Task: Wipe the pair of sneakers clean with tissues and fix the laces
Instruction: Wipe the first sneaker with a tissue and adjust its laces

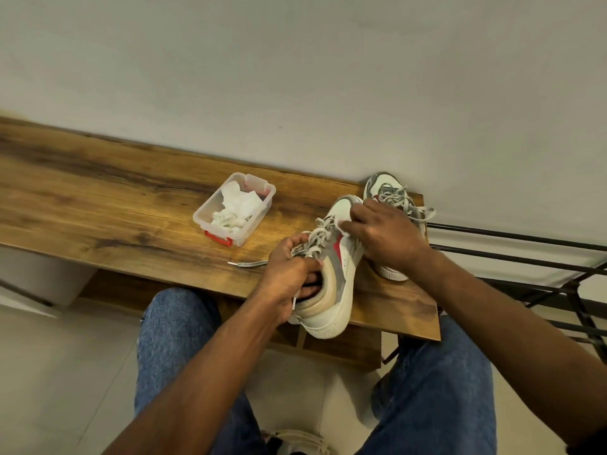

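The wiping step is in hand. The near sneaker [331, 267] lies tilted on its side at the front edge of the wooden bench [98, 198], heel toward the person. The left hand [289, 274] grips it at the collar, with fingers curled into the opening and the thumb over the rim. The right hand [384, 234] pinches a white tissue [341, 226] and presses it against the upper side of the shoe, just beside the laces [317, 238]. The second sneaker [391, 205] stands upright just behind, at the bench's right end, partly hidden by the right hand. One lace end [248, 264] trails loose on the bench to the left of the near shoe, so the laces appear not yet fixed. A clear plastic box [235, 210] with red clasps, holding crumpled tissues, sits near on the left. Judged from this, the next move calls for steady pressure along the side panel and sole edge while the left hand holds the shoe firm, then turning it. Embossed lettering shows on the heel, too blurred to read; no brand can be read.
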